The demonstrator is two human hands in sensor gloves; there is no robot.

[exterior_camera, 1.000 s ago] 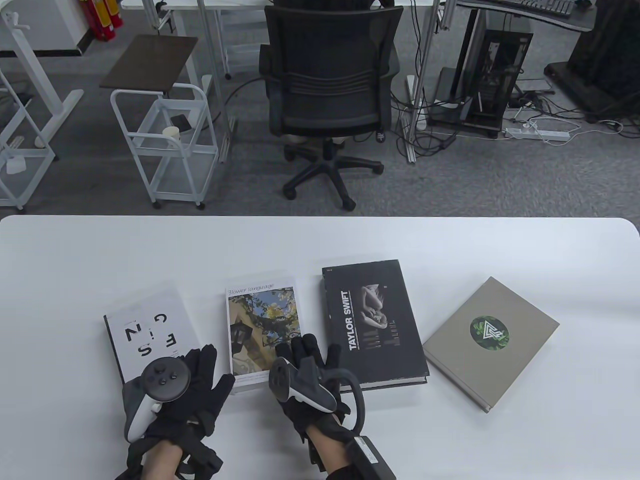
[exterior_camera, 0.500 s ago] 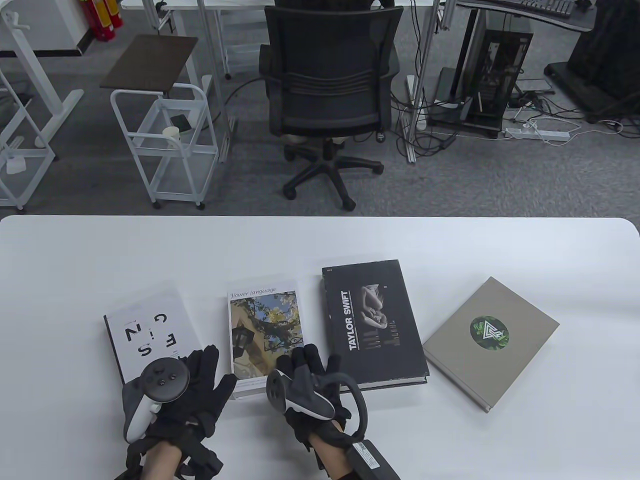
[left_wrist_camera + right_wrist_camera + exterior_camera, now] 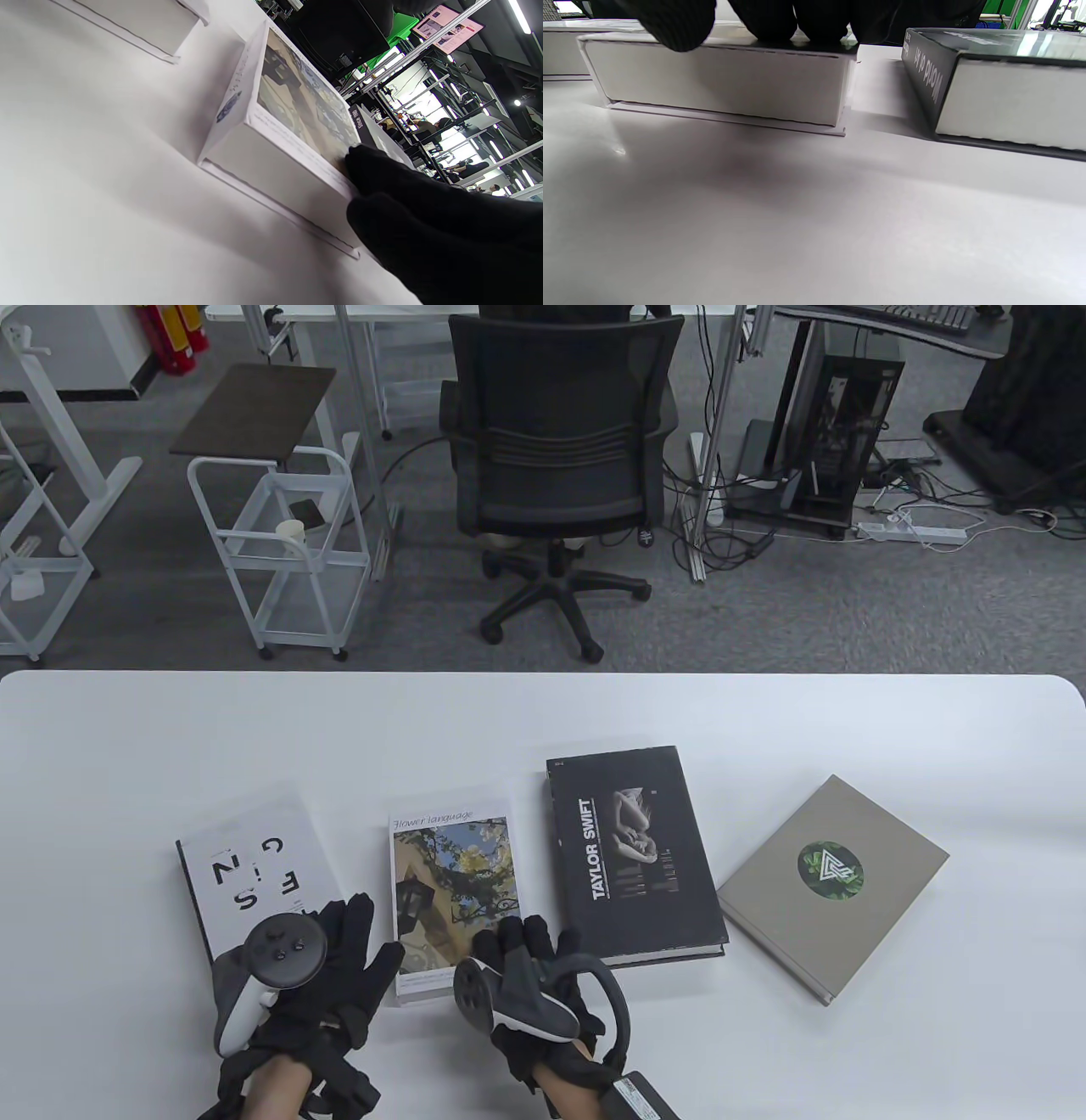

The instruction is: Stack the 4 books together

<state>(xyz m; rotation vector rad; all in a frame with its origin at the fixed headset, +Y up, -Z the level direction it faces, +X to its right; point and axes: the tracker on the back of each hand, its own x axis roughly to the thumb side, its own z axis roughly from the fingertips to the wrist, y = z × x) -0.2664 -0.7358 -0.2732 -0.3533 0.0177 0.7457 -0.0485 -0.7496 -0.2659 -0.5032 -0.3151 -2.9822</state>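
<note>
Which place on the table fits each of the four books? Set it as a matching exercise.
Things:
1. white book with scattered black letters
2. white flower-photo book
3. black Taylor Swift book
4. grey book with a round green emblem

Places:
A. far right, turned at an angle
B. under the right hand's fingertips
C. far left
D. second from right

Pairs: 1-C, 2-B, 3-D, 4-A

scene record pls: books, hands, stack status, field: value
books: four, all flat on the white table, none stacked
left to right: white lettered book; flower book; black book; grey book
left hand: partly over white lettered book's near corner
right hand: fingers on flower book's near edge
stack: not started
</note>
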